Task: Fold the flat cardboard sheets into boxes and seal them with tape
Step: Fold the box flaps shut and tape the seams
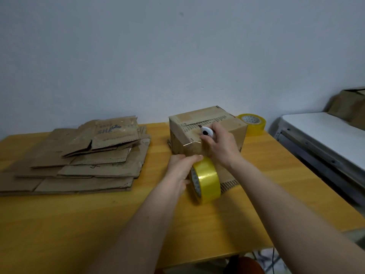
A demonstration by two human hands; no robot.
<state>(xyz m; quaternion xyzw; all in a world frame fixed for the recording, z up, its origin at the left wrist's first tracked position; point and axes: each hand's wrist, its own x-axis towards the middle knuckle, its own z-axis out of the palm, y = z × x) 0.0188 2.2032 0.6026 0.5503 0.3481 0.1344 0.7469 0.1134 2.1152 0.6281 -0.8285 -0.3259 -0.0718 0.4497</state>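
1. On the yellow wooden counter (266,186) we have a folded brown cardboard box (223,123) standing near the far edge, its top flaps closed along a seam that runs across the top.
2. Our right hand (219,143) is up on the near top edge of the box, fingers curled round a small white cutter with a dark button (207,131); its tip sits on the top of the box, right at the seam.
3. A glossy strip of clear tape (192,143) shows at the near top edge of the box, just left of that hand.
4. Our left hand (180,171) is lower down, against the front face of the box, and it grips a yellow roll of packing tape (207,180) — fingers over the top of the roll, thumb at its open core. The roll stands on edge in front of the box; we cannot tell whether it touches the counter.
5. Over on the left, well apart from the box, lies a loose stack of flat brown cardboard sheets (83,161), overlapping at odd angles, the top one bearing blue handwriting.
6. Behind the box on the right, a second yellow tape roll (253,124) lies flat on the counter, touching or almost touching the box's far corner.
7. Far right, beyond the counter's edge, we see a white and grey ledge (325,135) with more brown cardboard (347,103) resting on it by the wall.
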